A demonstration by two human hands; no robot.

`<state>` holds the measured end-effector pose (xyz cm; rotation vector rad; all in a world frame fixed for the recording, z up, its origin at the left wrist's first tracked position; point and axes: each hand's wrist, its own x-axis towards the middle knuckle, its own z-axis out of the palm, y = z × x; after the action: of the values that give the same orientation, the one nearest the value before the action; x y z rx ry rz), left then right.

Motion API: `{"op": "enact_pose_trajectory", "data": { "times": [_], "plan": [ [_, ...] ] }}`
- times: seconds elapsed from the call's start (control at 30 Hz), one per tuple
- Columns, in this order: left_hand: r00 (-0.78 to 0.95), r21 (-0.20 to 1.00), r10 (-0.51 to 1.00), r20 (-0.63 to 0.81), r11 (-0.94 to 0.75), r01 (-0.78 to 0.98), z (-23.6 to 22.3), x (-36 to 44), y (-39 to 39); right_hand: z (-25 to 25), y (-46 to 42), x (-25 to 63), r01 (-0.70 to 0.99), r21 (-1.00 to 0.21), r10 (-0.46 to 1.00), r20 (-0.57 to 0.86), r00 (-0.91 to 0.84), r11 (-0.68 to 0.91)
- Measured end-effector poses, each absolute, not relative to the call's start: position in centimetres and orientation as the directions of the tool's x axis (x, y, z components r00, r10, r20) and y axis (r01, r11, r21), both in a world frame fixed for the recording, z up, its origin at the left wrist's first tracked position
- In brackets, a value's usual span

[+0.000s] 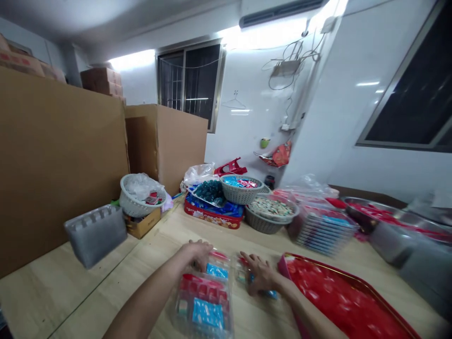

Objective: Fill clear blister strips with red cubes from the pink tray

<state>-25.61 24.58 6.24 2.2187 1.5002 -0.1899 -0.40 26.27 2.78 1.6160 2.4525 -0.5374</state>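
Note:
Two clear plastic compartment trays lie on the wooden table in front of me. The nearer tray (204,301) holds red and blue wrapped sweets. My left hand (197,252) rests on its far end, fingers curled over the edge. My right hand (259,274) lies flat on a second clear tray (243,275) to the right, fingers spread over blue and red packets. The picture is smeared by motion.
A red tray (356,287) full of red sweets sits at the right. Behind stand baskets of sweets (242,188), a stack of filled clear trays (323,228), metal basins (391,226), a grey tray (95,233), a white basket (141,200) and big cardboard boxes (60,155).

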Motion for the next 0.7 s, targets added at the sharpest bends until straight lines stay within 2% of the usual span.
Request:
{"op": "enact_pose_trajectory", "data": {
  "times": [0.23,0.37,0.5,0.6,0.7],
  "plan": [
    [0.287,0.244,0.933,-0.215,-0.234,0.941,6.9,-28.2,23.3,4.5,26.0,-0.8,0.928,-0.252,0.931,-0.175,-0.322,0.274],
    [0.247,0.249,0.964,-0.101,-0.216,0.944,10.4,-31.7,20.8,7.8,23.5,-1.0,0.828,-0.346,0.876,-0.034,-0.48,0.441],
    [0.357,0.279,0.934,0.025,-0.35,0.894,14.8,-33.8,13.2,11.3,17.2,0.2,0.69,-0.499,0.797,0.004,-0.603,0.524],
    [0.395,0.343,0.917,-0.064,-0.351,0.871,15.8,-34.3,5.8,11.5,12.2,1.5,0.631,-0.578,0.749,-0.052,-0.661,0.517],
    [0.389,0.388,0.899,-0.203,-0.291,0.875,13.6,-34.6,0.4,8.0,8.9,1.5,0.594,-0.58,0.669,-0.111,-0.735,0.557]
  ]
}}
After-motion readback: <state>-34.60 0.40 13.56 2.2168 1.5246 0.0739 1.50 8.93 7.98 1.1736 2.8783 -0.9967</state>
